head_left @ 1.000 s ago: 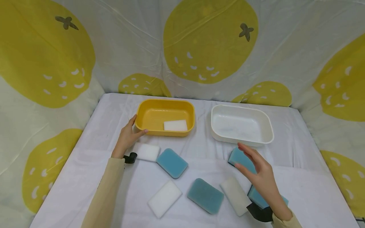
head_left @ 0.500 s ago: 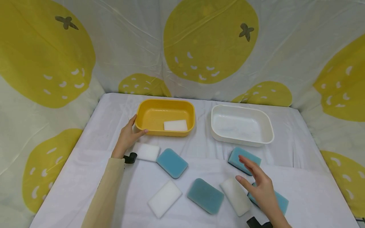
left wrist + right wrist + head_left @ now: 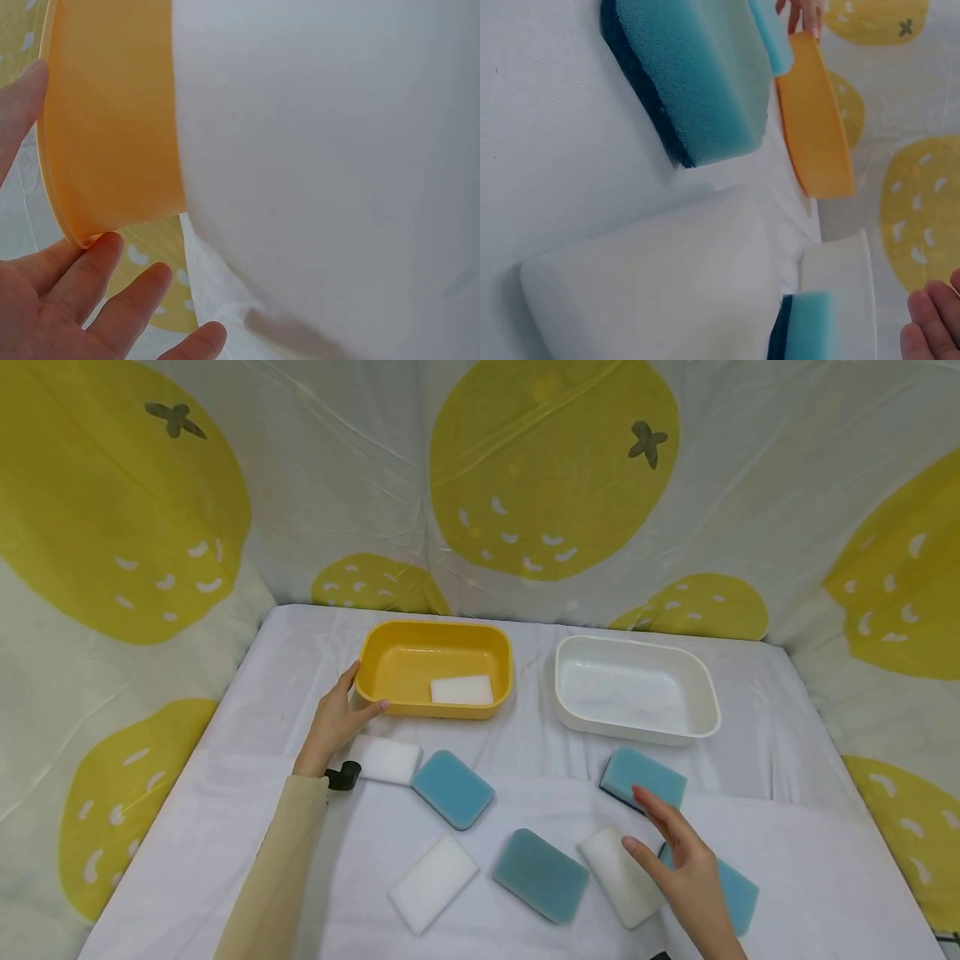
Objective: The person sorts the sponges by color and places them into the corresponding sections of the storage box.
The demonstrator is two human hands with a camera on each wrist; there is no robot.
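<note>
My left hand (image 3: 333,722) touches the left corner of a yellow plastic basin (image 3: 420,710), thumb at its near side and fingers at its left end. In the left wrist view those fingers (image 3: 135,311) are spread and mostly straight at the rim. A white sponge (image 3: 461,691) lies inside the basin. On the right, my right hand (image 3: 690,877) hovers with relaxed fingers and nothing in its grasp. Around it lie a white sponge (image 3: 617,877), a blue sponge (image 3: 637,768) with a dark scouring layer, and another blue sponge (image 3: 738,897), partly hidden by the hand.
A white plastic basin (image 3: 633,727) stands right of the yellow one. Nearer the front lie a teal sponge (image 3: 540,877), a blue sponge (image 3: 453,789) and white sponges (image 3: 433,883), one beside the left wrist. Lemon-print cloth (image 3: 555,468) walls the back and sides.
My right hand has drawn back toward the near edge, away from the white basin, uncovering more of the blue sponge below that basin. The left hand has stayed at the yellow basin.
</note>
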